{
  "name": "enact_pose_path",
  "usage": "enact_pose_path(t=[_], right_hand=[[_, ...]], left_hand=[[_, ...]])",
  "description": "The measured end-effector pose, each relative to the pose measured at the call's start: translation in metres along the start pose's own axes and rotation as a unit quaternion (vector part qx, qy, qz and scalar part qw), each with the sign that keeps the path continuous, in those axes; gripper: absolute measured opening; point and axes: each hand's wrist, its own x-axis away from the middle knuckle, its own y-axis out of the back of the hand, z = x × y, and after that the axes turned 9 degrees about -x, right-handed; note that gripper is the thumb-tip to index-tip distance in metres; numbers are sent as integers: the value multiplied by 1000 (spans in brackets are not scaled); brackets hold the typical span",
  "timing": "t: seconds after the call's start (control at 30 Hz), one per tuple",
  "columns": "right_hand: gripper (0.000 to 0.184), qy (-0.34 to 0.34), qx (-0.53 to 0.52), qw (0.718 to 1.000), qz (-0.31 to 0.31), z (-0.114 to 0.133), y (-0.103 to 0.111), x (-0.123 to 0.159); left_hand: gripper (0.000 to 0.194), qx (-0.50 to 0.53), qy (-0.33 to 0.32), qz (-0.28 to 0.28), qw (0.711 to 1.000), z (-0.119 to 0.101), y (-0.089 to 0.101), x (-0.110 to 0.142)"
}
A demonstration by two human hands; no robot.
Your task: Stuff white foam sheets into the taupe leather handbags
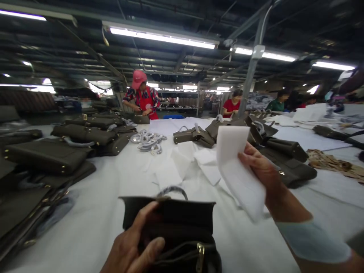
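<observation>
A dark olive handbag (184, 216) stands close to me at the bottom centre, its flap raised and its mouth facing me. A gold zipper pull (200, 254) hangs at the opening, and a wrapped handle (173, 189) arches behind the flap. My left hand (136, 242) grips the bag's left side, fingers against the inside of the flap and thumb toward the opening. Raised to the right, my right hand (261, 170) pinches a folded white foam sheet (236, 167) between thumb and fingers. The sheet hangs in the air, bent, apart from the bag.
Dark handbags (48, 151) are piled along the left, with more bags (290, 159) at the right. Wrapped handles (149, 140) lie in a heap mid-table, near loose white sheets (182, 163). Across the table stands a co-worker in a red apron (146, 100). A metal post (253, 68) rises behind the right-hand bags.
</observation>
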Motion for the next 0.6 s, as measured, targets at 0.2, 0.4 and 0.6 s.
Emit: enact_pose_path(t=[0.2, 0.4, 0.6], right_hand=[[8, -130, 6, 929, 345, -21, -69, 49], [10, -34, 111, 938, 327, -59, -105, 17], [28, -133, 30, 944, 301, -65, -112, 1]], left_hand=[[59, 222, 55, 166, 959, -10, 16, -28], [68, 338, -6, 296, 894, -9, 29, -21], [54, 419, 73, 251, 870, -7, 20, -17]])
